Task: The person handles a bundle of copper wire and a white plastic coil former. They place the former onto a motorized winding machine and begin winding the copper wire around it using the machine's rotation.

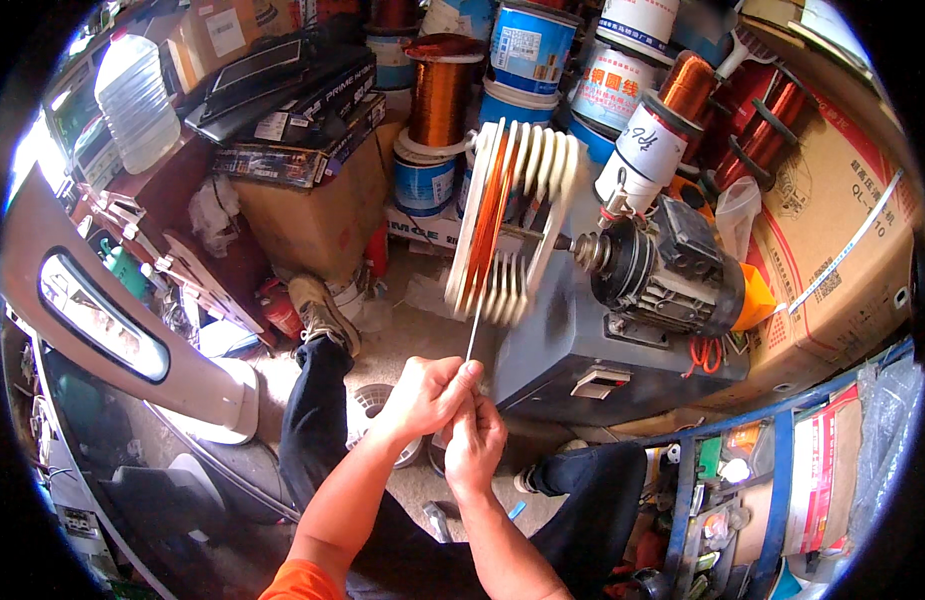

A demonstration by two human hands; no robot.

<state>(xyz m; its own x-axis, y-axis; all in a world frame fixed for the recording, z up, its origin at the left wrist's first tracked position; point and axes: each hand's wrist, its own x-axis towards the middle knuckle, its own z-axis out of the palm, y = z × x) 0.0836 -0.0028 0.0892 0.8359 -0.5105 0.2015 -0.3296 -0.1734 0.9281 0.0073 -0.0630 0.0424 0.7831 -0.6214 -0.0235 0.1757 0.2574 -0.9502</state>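
My left hand [429, 393] and my right hand [472, 438] are closed close together, thumbs almost touching, in front of my body. Both are shut on a thin white strand [475, 334], like wire in a sleeve, which rises taut from between the fingers. It meets the lower end of a pale, ribbed winding former [527, 165]. Orange copper wire [490, 215] lies wrapped in the former's left-hand grooves, while the grooves to the right show pale ribs. A shaft joins the former to an electric motor [672, 265] at its right. The fingers hide the strand's lower end.
The motor sits on a grey machine box [572, 350]. Behind stand copper wire spools [442, 100] and blue-and-white drums [532, 50]. Cartons [302, 215] are at left, a large carton [832, 230] at right. A blue-framed rack [779, 480] holds small parts at lower right.
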